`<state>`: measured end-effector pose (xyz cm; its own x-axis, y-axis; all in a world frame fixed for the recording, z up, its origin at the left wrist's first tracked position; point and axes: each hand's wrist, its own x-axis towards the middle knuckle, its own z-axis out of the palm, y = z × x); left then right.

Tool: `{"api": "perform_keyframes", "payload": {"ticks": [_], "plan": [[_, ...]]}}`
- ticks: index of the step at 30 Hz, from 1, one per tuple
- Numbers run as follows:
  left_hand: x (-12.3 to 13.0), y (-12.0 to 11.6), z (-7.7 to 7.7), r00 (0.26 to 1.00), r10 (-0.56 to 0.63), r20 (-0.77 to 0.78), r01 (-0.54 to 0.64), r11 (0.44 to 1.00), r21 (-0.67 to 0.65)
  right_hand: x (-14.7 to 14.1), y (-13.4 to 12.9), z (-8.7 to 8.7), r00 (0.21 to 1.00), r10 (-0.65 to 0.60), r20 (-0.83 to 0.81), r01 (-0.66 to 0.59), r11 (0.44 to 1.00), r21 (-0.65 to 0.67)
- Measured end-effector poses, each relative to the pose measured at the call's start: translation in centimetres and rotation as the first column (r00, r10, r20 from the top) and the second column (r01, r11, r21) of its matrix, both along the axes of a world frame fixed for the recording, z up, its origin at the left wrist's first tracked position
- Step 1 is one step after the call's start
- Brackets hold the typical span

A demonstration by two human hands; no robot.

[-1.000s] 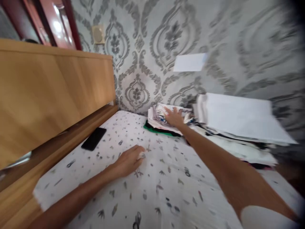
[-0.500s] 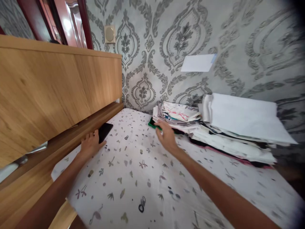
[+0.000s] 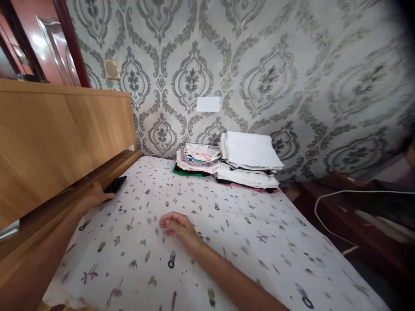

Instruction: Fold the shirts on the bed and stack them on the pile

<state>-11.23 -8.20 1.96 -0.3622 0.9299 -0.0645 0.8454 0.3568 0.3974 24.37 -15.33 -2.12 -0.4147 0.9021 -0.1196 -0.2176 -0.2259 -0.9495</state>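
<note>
My left hand [image 3: 95,196] rests at the left edge of the bed, by the wooden headboard. Its thumb is stretched out along a flat black object [image 3: 116,185], which could be a phone; the hand lies beside it, and the fingers are partly hidden. Above the patterned white sheet [image 3: 207,259] is my right hand [image 3: 180,229], holding nothing, with fingers loosely bent and apart. Against the wall, beyond the right hand, lie two stacks of folded clothes: a smaller stack [image 3: 199,160] with a green-edged black piece at its bottom, and a taller white stack [image 3: 249,157].
A wooden headboard [image 3: 65,142] runs along the left side. Patterned wallpaper with a white paper [image 3: 208,104] and a round-faced switch [image 3: 112,68] covers the wall. Past the bed's right edge, a white cable [image 3: 327,196] hangs over dark red furniture.
My right hand has drawn back from the smaller clothes stack toward me, over the sheet. The left hand stays by the black object. The view has turned right.
</note>
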Motion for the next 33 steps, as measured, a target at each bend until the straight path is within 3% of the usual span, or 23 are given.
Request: {"api": "perform_keyframes", "payload": {"ticks": [2,3,6,8,11,14,16,18,20,25,28,33], "plan": [[0.1,-0.6,0.9,0.969,0.035,0.244,-0.03,0.999,-0.024,0.6,-0.6,0.2,0.996,-0.03,-0.081,0.022,0.995,-0.095],[0.7,-1.2,1.3,0.918,0.04,0.394,-0.031,0.999,-0.03,0.8,-0.7,0.4,0.991,-0.051,-0.121,0.035,0.991,-0.13],[4.3,-3.2,1.7,0.614,-0.051,0.788,0.069,0.998,0.011,1.1,-1.0,0.5,0.969,-0.102,-0.223,0.056,0.977,-0.206],[8.1,-4.2,1.5,0.428,-0.124,0.895,0.181,0.982,0.049,1.2,-1.2,0.6,0.958,-0.125,-0.258,0.062,0.969,-0.24],[14.7,-5.1,0.9,0.323,-0.196,0.926,0.312,0.946,0.091,1.4,-1.6,0.8,0.943,-0.119,-0.311,0.051,0.974,-0.219],[21.1,-5.7,0.1,0.325,-0.28,0.903,0.432,0.894,0.122,2.5,-2.1,1.1,0.914,-0.131,-0.383,0.078,0.985,-0.152],[24.7,-6.3,-0.5,0.327,-0.362,0.873,0.498,0.851,0.167,3.8,-2.6,1.1,0.888,-0.232,-0.397,0.182,0.97,-0.159],[27.5,-7.1,-1.1,0.329,-0.426,0.843,0.538,0.818,0.204,5.4,-3.2,0.9,0.856,-0.331,-0.397,0.28,0.943,-0.182],[29.3,-7.8,-1.5,0.353,-0.482,0.802,0.579,0.786,0.218,7.0,-3.9,0.6,0.839,-0.353,-0.415,0.3,0.935,-0.189],[30.7,-8.4,-0.7,0.491,-0.728,0.478,0.752,0.632,0.19,10.2,-5.0,-0.3,0.86,-0.294,-0.417,0.217,0.951,-0.222],[30.9,-7.5,-0.2,0.561,-0.766,0.314,0.718,0.639,0.277,10.7,-4.6,-0.7,0.849,-0.36,-0.387,0.292,0.93,-0.225],[32.0,-6.2,-0.6,0.498,-0.803,0.328,0.738,0.591,0.326,10.9,-3.7,-1.5,0.822,-0.437,-0.365,0.408,0.899,-0.16]]}}
